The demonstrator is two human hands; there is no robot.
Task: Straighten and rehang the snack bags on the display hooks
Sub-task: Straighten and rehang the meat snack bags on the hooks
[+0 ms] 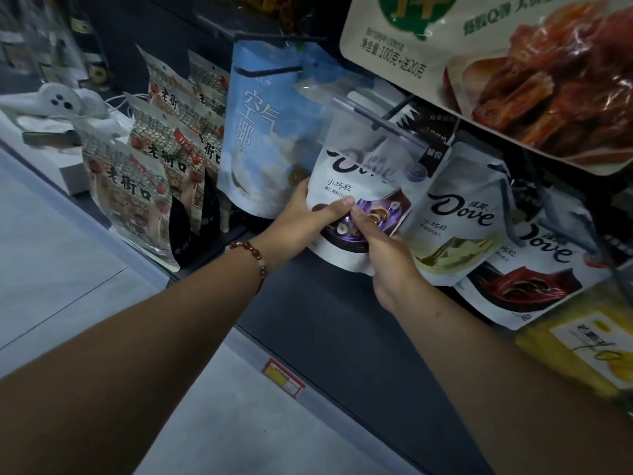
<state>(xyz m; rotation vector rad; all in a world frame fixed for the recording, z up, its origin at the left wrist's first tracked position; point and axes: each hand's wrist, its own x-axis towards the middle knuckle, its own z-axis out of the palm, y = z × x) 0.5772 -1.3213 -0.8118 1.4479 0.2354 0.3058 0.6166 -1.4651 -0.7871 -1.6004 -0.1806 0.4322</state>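
A white Dove snack bag with a purple picture [363, 180] hangs tilted on a black display hook [394, 113]. My left hand [305, 217] grips its lower left edge, thumb across the front. My right hand [383, 248] grips its lower right part, fingers curled round the bottom. A translucent tag on the hook covers the bag's top. To the right hang a yellow Dove bag [459, 221] and a red Dove bag [544, 269]. A light blue coconut bag [260, 132] hangs just left.
Patterned bags [137, 190] with red accents hang in rows at the left. A large bag of dried meat [513, 63] hangs overhead at the right, a yellow bag [582, 351] low right. Below runs a dark shelf ledge with a price tag [283, 377]. The grey floor lies lower left.
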